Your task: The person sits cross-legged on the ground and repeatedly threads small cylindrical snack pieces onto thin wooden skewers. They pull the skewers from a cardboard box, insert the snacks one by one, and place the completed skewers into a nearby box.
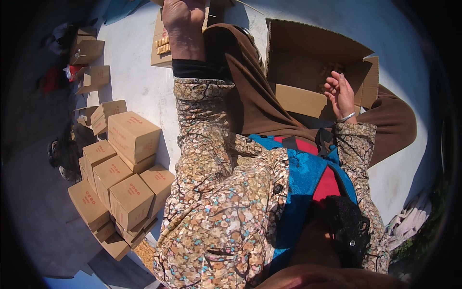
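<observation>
My left hand (184, 16) reaches to the top edge, where its fingers are cut off; whether it holds anything cannot be seen. Beside its wrist, short yellowish-tan pieces (163, 46) lie in rows on a cardboard box (158, 60). My right hand (340, 94), with a silver bracelet at the wrist, is palm up over the near side of an open cardboard carton (301, 99). Its fingers are loosely bent and hold nothing visible. Small brownish pieces (334, 67) lie in the shaded carton, which stands between my brown-trousered legs.
Closed cardboard boxes (134, 135) are stacked at the left, with opened cartons (93, 77) behind them. Yellowish loose material (144, 253) lies below the stack. Crumpled pale cloth (409, 220) is at the right. A person in dark clothing (66, 151) is partly visible at the far left.
</observation>
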The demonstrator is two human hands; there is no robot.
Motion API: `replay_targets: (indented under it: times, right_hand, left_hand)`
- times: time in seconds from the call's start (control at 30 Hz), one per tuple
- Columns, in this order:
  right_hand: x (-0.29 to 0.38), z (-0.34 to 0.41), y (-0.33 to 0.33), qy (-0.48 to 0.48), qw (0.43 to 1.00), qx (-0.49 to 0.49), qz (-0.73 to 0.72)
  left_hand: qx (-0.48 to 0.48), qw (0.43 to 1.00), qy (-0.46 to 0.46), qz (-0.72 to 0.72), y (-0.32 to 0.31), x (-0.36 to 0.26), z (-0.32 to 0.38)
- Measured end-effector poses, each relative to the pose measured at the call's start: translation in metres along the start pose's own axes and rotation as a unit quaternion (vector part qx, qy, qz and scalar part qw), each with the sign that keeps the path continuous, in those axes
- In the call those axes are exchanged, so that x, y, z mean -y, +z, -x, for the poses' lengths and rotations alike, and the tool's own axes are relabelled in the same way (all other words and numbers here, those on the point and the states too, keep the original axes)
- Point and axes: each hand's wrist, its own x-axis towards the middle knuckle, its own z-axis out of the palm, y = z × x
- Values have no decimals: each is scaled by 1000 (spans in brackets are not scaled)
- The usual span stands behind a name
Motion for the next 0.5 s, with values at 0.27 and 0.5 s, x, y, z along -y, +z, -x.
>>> replay_targets:
  times: [0.27,0.5]
  right_hand:
    - [16,10,8,-2,1000,6,4]
    - [27,14,6,-6,1000,1,28]
  left_hand:
    - [-565,756,78,-321,-165,-194,86]
    - [-622,724,-6,-298,-220,-162,139]
